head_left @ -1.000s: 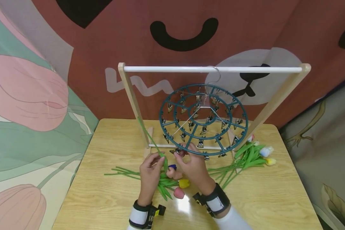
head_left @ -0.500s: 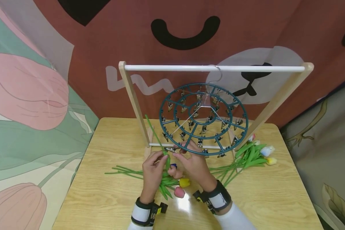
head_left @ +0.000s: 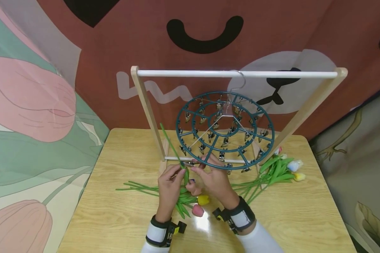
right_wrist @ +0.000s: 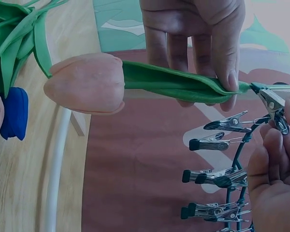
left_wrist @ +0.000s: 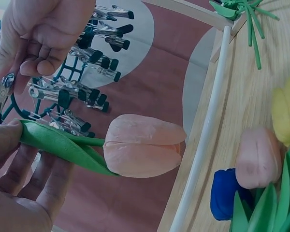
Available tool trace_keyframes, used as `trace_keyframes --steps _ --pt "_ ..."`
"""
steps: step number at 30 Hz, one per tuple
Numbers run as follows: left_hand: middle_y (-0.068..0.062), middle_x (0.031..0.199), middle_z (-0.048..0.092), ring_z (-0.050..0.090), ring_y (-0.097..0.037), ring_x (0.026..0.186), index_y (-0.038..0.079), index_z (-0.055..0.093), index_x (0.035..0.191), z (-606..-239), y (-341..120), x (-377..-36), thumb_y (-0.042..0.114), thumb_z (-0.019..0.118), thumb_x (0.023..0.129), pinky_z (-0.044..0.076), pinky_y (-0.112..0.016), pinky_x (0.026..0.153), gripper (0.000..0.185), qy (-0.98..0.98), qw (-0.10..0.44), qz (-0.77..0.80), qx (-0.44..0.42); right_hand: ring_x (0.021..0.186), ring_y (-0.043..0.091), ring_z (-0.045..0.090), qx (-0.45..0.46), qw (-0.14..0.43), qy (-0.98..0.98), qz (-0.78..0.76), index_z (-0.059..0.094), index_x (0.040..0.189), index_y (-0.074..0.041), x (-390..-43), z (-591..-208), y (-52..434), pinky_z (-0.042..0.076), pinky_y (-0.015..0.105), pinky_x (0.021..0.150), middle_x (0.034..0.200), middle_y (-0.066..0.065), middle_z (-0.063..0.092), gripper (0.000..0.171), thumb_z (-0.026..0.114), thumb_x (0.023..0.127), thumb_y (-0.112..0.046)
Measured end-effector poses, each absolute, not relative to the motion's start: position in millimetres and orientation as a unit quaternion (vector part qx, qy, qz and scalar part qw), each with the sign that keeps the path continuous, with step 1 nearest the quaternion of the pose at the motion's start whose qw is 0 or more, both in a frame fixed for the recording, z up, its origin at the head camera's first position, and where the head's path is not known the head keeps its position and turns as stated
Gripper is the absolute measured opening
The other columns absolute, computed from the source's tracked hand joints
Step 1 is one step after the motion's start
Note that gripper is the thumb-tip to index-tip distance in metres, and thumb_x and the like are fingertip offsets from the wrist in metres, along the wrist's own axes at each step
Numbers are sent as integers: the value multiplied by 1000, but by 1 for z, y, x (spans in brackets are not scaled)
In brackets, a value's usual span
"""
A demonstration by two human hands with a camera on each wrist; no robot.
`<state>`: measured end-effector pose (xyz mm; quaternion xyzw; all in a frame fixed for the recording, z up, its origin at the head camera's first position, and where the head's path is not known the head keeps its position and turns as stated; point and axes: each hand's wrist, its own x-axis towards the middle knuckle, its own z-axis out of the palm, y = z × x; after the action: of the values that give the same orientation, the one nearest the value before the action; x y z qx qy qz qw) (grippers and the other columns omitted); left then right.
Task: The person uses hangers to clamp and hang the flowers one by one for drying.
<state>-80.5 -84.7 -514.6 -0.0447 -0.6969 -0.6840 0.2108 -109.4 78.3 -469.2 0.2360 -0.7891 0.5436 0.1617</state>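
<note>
Hands meet under the round teal clip hanger point(head_left: 225, 131). Our left hand point(head_left: 169, 182) curls its fingers round the green stem and leaf of a peach tulip point(left_wrist: 142, 152), whose bloom hangs just below that hand while the stem runs up past it. Our right hand point(head_left: 212, 177), just beside it, pinches a metal clip point(right_wrist: 273, 104) on the hanger's near rim, touching the stem. More tulips point(head_left: 196, 205) lie on the desk point(head_left: 114, 218) beneath both hands.
</note>
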Motion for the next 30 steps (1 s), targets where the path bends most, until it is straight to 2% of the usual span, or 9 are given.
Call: trace_keyframes --steps 7,13,23,30 --pt "-22 99 72 67 -4 91 -5 76 109 -514 -81 -80 -2 71 94 63 -21 78 16 -700 211 -681 -44 78 17 61 248 188 -776 549 73 99 -1 -111 -470 79 54 22 67 89 11 67 21 84 82 2" --pt "-19 98 73 66 -4 91 -3 77 107 -518 -81 -81 -3 71 93 61 -15 72 15 -709 227 -665 -61 77 14 60 258 195 -773 546 74 100 -2 -113 -471 81 53 21 67 86 7 65 21 83 82 3" --pt "-14 98 74 67 -7 91 1 78 106 -519 -80 -82 3 73 94 62 -18 71 14 -721 221 -654 -62 75 15 60 253 198 -783 532 75 100 -6 -115 -472 82 53 31 63 86 3 66 21 85 82 -2" --pt "-18 101 73 68 -5 94 -1 76 109 -517 -80 -83 -6 71 93 63 -22 75 18 -714 208 -666 -55 79 19 65 245 181 -787 537 74 101 -7 -116 -472 81 58 34 69 94 5 71 20 84 84 -5"
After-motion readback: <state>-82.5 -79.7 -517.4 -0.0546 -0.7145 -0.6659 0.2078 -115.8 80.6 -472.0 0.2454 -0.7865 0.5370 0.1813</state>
